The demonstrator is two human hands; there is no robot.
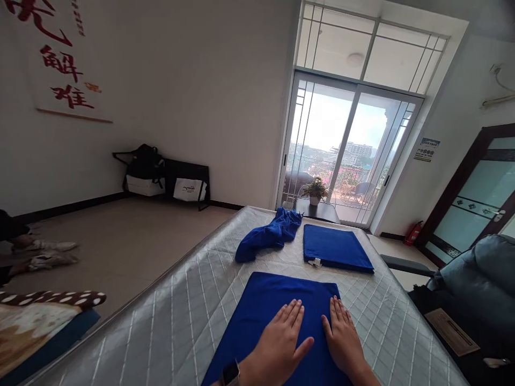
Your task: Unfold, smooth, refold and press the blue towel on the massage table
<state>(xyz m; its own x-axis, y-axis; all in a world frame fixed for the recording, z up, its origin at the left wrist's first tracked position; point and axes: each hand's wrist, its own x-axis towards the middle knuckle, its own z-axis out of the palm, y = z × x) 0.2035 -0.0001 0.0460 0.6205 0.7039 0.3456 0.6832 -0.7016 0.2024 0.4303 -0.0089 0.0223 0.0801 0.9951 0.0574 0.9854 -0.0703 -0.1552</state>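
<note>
A blue towel (261, 305) lies spread flat on a grey quilted mattress (181, 316) right before me. My left hand (279, 343) rests palm down on it, fingers stretched out, a watch on the wrist. My right hand (344, 335) lies flat beside it on the same towel, fingers together and extended. Farther up the mattress sits a neatly folded blue towel (336, 247), and left of that a crumpled blue towel (269, 235).
Bags (161, 177) sit on a dark bench against the far wall. A potted plant (315, 190) stands before the glass balcony door (346, 150). A grey armchair (478, 279) is at the right; patterned bedding (36, 316) at the left.
</note>
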